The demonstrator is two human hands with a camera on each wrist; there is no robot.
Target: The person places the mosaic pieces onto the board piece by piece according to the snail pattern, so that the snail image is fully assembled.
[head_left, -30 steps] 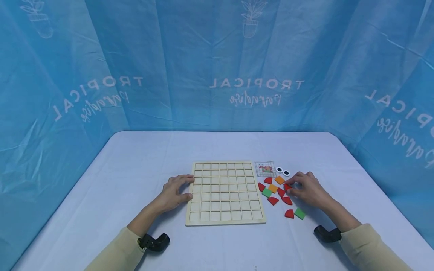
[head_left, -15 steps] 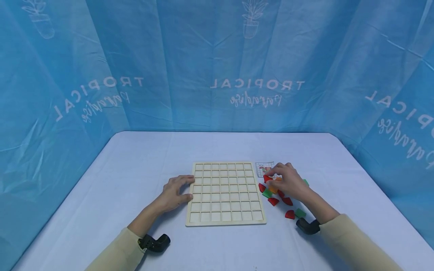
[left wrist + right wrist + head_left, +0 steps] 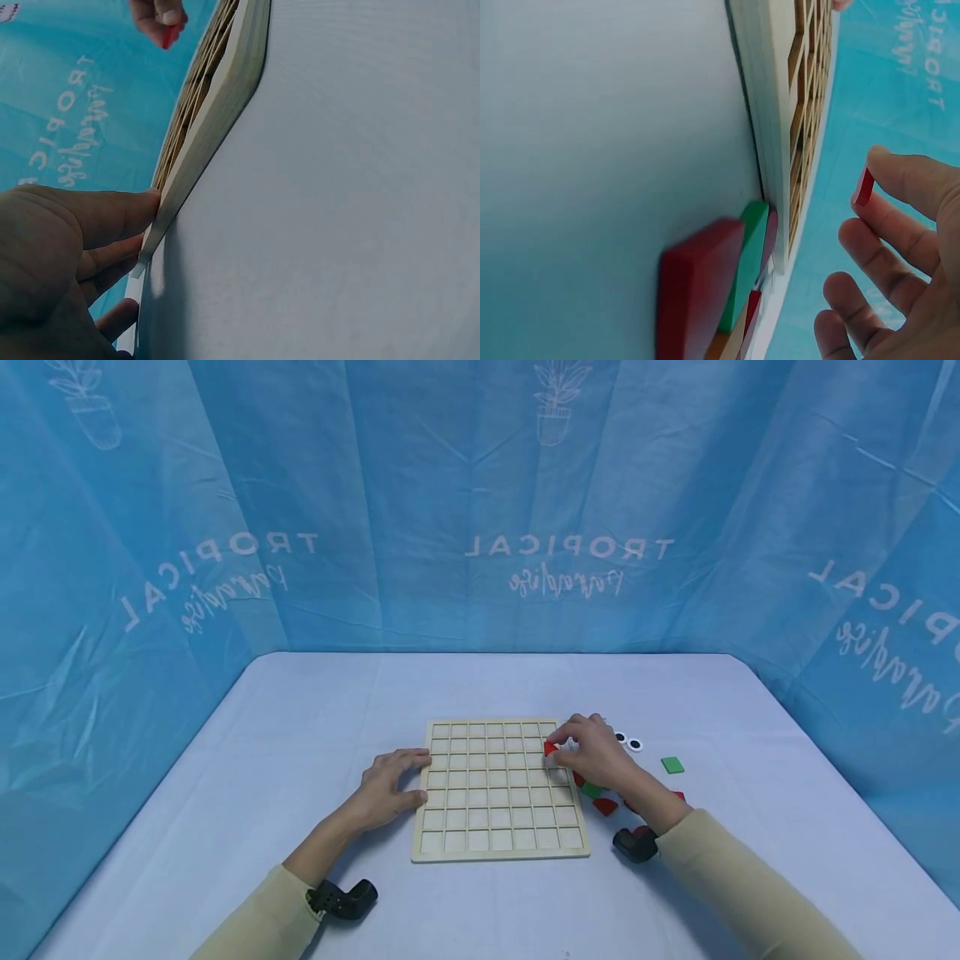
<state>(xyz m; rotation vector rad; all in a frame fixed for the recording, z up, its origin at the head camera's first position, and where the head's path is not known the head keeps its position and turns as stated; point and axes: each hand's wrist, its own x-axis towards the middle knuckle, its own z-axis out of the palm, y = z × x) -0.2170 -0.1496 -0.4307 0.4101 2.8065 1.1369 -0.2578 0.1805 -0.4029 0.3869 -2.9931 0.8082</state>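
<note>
A pale wooden board (image 3: 477, 796) divided into square cells lies flat on the table. Thumb and fingertips of my left hand (image 3: 384, 789) touch its left edge, and the fingers are fairly straight. Over the board's right side, my right hand (image 3: 602, 760) pinches a red quarter-circle tile (image 3: 550, 748) between thumb and index finger. In the right wrist view this red tile (image 3: 865, 186) is held clear above the board, its thin edge showing. The other right fingers are loosely bent. The printed pattern card is mostly hidden behind the right hand.
Right of the board lie loose tiles, partly covered by the right arm: a red one (image 3: 605, 807), a green square (image 3: 592, 791) and others. Farther right is another green square (image 3: 672, 765). Two white discs with black centres (image 3: 634, 745) sit behind. A blue printed curtain (image 3: 480, 485) surrounds the table.
My right hand has picked up a red quarter-circle tile from among the loose pieces and carried it left, over the board's right side. The left hand stays at the board's edge.
</note>
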